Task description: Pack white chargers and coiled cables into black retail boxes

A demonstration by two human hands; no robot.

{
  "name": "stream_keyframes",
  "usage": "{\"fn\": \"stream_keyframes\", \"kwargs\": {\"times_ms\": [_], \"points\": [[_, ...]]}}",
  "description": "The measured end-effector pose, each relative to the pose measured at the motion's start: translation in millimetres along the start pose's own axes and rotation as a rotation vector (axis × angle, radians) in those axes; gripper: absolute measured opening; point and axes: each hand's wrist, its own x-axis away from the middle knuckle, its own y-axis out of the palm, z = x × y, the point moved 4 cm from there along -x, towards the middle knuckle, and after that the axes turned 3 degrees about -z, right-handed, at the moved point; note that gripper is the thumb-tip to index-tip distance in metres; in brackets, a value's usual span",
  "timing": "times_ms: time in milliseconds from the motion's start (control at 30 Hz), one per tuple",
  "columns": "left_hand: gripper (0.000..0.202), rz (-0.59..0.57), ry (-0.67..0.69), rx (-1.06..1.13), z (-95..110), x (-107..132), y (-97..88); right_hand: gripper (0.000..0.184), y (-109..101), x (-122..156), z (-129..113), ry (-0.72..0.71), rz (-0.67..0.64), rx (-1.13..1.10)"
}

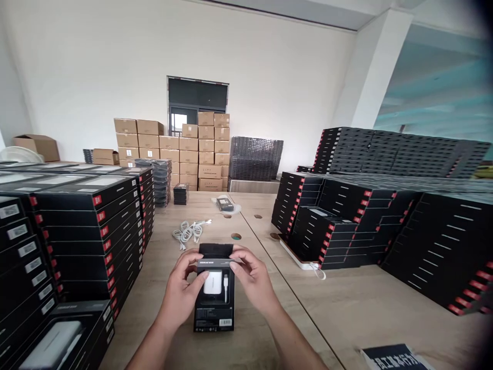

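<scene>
A small black retail box [213, 311] with its top flap raised is in front of me at the near middle of the table. Through its front window show a white charger [212, 283] and a white cable plug [226, 288]. My left hand [184, 288] grips the box's upper left side, thumb near the charger. On the upper right side, my right hand [252, 277] holds the box, with the thumb at the window's top corner. Beyond the box lie coiled white cables [189, 232] on the wood table.
Tall stacks of black boxes [88, 226] line the left, and more black boxes [331, 236] the right. A bagged item [225, 204] and a small black stack [181, 194] lie farther back. Brown cartons [188, 154] stand by the wall. Holes [236, 236] and a seam mark the tabletop.
</scene>
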Motion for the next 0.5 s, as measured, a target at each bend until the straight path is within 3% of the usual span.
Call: {"fn": "stream_keyframes", "kwargs": {"times_ms": [167,300,500], "points": [[0.039,0.045,0.031,0.035,17.4,3.0,0.1,0.02,4.2,3.6,-14.3,-0.017,-0.03,-0.002],[0.021,-0.063,0.108,-0.091,31.4,4.1,-1.8,0.008,5.1,4.2,-25.8,-0.083,-0.114,0.08],[0.015,-0.06,0.162,-0.153,35.5,4.5,-3.0,0.009,4.7,3.7,-30.6,-0.084,-0.126,0.081]]}}
